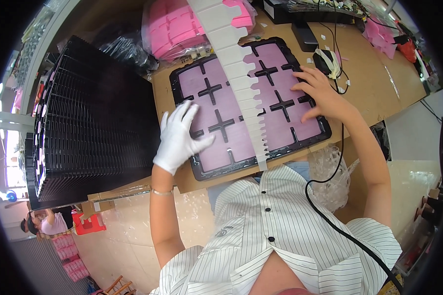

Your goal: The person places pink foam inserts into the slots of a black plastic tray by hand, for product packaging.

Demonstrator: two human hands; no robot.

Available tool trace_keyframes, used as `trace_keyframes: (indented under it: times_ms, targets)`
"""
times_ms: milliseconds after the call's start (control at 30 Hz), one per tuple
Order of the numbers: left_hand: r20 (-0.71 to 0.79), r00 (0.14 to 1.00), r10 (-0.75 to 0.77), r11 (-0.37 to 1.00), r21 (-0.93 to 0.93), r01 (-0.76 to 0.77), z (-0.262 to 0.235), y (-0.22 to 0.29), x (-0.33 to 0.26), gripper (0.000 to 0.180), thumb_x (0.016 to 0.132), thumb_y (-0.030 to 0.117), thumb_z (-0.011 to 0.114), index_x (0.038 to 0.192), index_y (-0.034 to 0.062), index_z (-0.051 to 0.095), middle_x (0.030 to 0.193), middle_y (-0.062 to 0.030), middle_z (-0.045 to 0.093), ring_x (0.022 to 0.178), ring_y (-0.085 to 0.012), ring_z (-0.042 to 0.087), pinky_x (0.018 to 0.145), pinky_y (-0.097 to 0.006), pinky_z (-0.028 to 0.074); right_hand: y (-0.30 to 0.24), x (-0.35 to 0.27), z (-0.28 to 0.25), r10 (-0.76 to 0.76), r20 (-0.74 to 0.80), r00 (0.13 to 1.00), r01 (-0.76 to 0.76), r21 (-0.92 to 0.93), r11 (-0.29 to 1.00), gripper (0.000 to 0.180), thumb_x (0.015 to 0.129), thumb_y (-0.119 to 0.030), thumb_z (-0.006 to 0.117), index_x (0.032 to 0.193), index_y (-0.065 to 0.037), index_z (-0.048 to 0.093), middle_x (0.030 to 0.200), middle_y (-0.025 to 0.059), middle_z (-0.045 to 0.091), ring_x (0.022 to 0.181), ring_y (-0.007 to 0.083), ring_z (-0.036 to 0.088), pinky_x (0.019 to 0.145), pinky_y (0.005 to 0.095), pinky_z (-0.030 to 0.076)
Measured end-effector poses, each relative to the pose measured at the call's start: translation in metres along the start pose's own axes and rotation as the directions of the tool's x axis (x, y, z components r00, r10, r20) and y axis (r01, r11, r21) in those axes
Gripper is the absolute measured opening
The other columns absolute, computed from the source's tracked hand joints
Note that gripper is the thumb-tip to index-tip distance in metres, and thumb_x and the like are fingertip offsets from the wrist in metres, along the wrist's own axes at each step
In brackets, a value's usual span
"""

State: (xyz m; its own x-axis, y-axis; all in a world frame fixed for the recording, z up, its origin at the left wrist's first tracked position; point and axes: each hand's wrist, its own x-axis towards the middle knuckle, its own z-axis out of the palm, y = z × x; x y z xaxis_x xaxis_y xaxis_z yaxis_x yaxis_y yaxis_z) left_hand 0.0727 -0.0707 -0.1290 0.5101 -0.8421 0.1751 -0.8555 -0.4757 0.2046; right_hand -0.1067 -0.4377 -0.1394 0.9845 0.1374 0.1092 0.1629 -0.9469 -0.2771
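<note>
Head view shows a black plastic tray with rounded corners (300, 144) on the brown bench (369, 81), lilac material (241, 132) filling it between black cross-shaped ridges (221, 125); a whitish notched strip (238, 81) crosses in front of its middle. The white-gloved left hand (176, 140) has its fingers spread at the left rim, the bare right hand (324, 96) likewise at the right rim. Beyond lies a clear plastic bag (202, 50) holding bright pink pieces (174, 29); leftward stands a tall stack of black trays (106, 123)

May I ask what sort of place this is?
Probably a packing or assembly workshop, judging by the stacked black trays, the bagged pink pieces and the black-framed tray on the worktable.
</note>
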Motion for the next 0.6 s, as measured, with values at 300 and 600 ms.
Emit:
trace_keyframes:
  times_ms: [300,600]
  targets:
    - [0.100,0.724,-0.682,0.489,-0.674,0.554,0.036,0.041,-0.056,0.072,0.084,0.032,0.070,0.138,-0.0061,0.041,0.150,-0.0223,0.030,0.139,-0.0319,0.031,0.113,-0.039,0.027,-0.004,-0.049,0.046,0.433,-0.213,0.876,-0.354,0.328,0.876,0.062,0.100,-0.040,0.042,0.149,-0.006,0.024,0.154,0.0193,0.021,0.145,0.0364,0.008,0.116,0.0436,0.012]
    - [-0.094,0.730,-0.677,0.482,-0.806,0.343,-0.050,0.100,-0.048,0.063,0.087,0.010,0.067,0.141,-0.0027,0.037,0.130,-0.0107,0.052,0.118,-0.0154,0.049,0.104,-0.030,0.037,0.017,-0.049,0.078,0.425,-0.517,0.743,-0.190,0.446,0.875,0.067,0.101,-0.051,0.023,0.148,-0.002,0.025,0.153,0.0144,0.027,0.145,0.0309,0.016,0.117,0.0419,0.009]
